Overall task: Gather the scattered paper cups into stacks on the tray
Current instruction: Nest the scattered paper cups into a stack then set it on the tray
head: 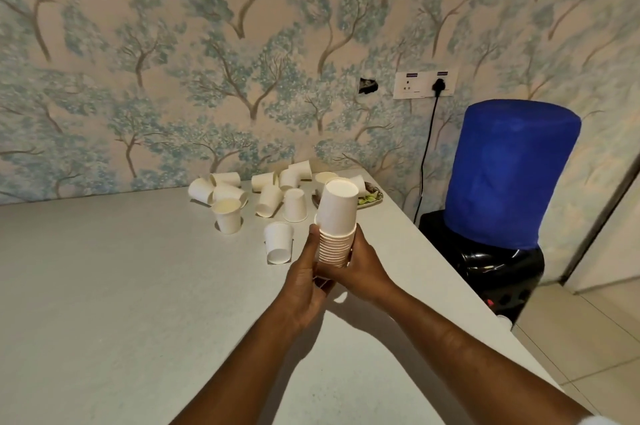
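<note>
I hold a stack of white paper cups (336,223) upside down above the table, bases pointing up and away. My left hand (304,281) grips the lower rims from the left, and my right hand (363,268) wraps round them from the right. Several loose cups lie scattered behind: one on its side (278,242) just left of the stack, one upright (227,215), one inverted (294,204), others tumbled near the wall (225,178). The patterned tray (372,197) sits at the back right, mostly hidden behind the stack.
The white table (121,286) ends in an edge running diagonally at the right. Beyond it stands a water dispenser (498,251) with a blue-covered bottle (509,171). A wall socket with a black cable (425,83) is on the wallpapered wall.
</note>
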A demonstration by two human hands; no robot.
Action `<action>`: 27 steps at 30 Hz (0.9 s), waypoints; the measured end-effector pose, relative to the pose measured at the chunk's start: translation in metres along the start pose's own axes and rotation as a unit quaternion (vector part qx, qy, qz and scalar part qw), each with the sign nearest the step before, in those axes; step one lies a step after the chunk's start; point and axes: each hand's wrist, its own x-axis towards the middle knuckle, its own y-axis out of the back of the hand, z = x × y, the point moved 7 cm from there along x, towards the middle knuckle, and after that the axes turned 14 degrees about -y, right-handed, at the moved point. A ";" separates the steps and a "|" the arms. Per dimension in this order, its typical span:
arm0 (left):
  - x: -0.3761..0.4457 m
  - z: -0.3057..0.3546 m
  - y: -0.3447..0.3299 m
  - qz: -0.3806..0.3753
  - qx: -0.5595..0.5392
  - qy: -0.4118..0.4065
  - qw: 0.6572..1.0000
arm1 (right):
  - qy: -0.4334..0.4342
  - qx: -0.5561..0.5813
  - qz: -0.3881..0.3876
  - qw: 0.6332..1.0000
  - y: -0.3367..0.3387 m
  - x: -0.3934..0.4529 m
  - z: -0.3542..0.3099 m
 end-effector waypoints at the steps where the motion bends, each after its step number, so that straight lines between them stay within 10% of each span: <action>1: 0.004 -0.003 -0.003 -0.010 0.068 0.005 0.998 | -0.013 -0.023 0.019 0.999 0.008 0.007 0.006; 5: 0.021 -0.004 0.006 0.020 0.321 -0.015 0.947 | -0.066 -0.122 0.077 0.987 0.025 0.031 0.032; 13: 0.057 -0.020 0.017 -0.027 0.428 -0.094 0.899 | -0.064 -0.208 0.077 0.973 0.008 0.056 0.064; 22: 0.105 -0.030 0.022 -0.003 0.460 -0.179 0.870 | -0.050 -0.074 -0.113 0.990 0.007 0.102 0.067; 27: 0.118 -0.033 0.023 0.021 0.463 -0.207 0.862 | -0.107 0.030 0.091 0.990 0.064 0.172 0.061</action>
